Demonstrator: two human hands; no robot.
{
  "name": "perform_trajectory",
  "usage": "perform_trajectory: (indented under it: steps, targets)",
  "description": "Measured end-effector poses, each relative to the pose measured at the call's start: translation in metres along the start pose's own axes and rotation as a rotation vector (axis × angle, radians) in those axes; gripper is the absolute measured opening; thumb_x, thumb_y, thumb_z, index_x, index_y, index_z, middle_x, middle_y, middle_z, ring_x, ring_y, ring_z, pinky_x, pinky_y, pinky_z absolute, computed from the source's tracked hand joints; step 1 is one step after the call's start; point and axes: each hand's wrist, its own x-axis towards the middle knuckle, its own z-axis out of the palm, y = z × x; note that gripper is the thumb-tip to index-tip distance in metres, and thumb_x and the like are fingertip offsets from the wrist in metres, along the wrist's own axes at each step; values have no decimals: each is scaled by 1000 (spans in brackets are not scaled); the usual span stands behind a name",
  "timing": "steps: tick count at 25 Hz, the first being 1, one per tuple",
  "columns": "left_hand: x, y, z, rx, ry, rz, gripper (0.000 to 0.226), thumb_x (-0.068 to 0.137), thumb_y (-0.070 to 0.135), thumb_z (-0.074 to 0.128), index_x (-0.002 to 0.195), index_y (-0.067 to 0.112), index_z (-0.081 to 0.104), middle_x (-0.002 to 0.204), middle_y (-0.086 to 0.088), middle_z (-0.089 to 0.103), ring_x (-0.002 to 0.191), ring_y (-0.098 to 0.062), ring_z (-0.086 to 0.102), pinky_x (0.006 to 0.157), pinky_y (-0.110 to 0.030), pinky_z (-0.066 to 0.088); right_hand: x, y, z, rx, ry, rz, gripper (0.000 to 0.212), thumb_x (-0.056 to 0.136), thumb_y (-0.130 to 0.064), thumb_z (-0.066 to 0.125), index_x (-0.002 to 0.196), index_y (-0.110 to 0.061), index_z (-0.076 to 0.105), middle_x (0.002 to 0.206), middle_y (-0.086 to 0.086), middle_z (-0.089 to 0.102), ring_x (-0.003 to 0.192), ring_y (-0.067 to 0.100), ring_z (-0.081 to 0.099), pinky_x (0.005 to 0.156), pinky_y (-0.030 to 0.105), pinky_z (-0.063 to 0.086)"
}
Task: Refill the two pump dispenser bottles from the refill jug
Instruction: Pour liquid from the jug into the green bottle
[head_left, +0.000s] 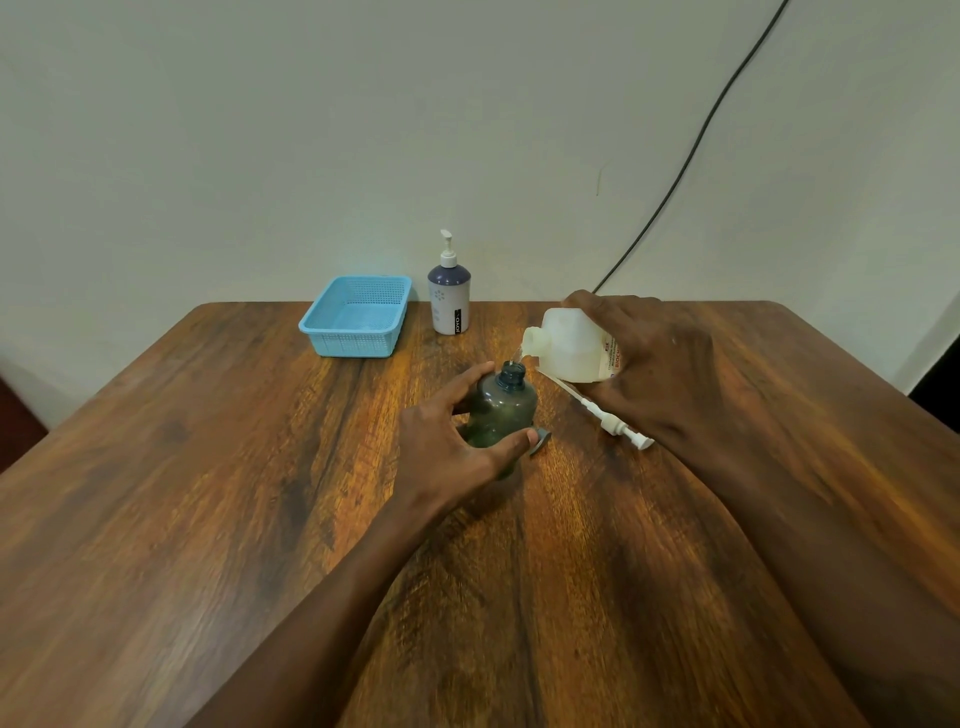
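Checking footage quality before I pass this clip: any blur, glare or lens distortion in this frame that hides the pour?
Head view: wide-angle bowing at the table edges; forearms slightly smeared near the bottom; soft sheen on the wood, no harsh glare. The refill jug spout and dark bottle neck are sharp enough, but the thin clear stream is faint.

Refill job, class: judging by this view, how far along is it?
Done: the dark bottle is open, its pump lying on the table. In hand: the right hand tips the jug over it; the left hand steadies it. Left: the white bottle, pump still on.
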Motion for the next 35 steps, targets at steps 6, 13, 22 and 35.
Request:
perform_trajectory:
  steps: [6, 13, 22, 35]
  targets:
    - [-1, -2, 1, 7, -1, -5, 92, 63, 67, 81, 144, 32, 55, 131, 5, 68, 113, -8, 66, 87, -36, 63, -1, 2, 0, -10, -3, -6, 74, 79, -57, 59, 139, -13, 59, 117, 20, 73, 96, 41, 72, 78, 53, 60]
    - [-2, -1, 1, 3, 0, -11, 90, 63, 64, 83, 143, 32, 56, 129, 7, 68, 111, -5, 66, 87, -31, 62, -1, 1, -2, -33, -38, 17, 73, 76, -48, 74, 140, -16, 59, 119, 15, 73, 100, 38, 71, 80, 50, 59]
    - [-3, -1, 0, -15, -4, -17, 90, 63, 62, 83, 143, 31, 57, 129, 8, 67, 112, -6, 66, 88, -29, 62, -1, 0, -3, -59, -51, 21, 75, 75, -49, 73, 141, -16, 60, 121, 14, 73, 102, 37, 71, 81, 49, 59]
    - [-5, 0, -1, -2, -16, -5, 93, 63, 63, 81, 145, 27, 56, 129, 12, 65, 110, -2, 64, 87, -16, 57, -1, 1, -3, -50, -50, 25, 73, 75, -47, 74, 140, -18, 60, 121, 15, 73, 106, 38, 70, 86, 52, 58]
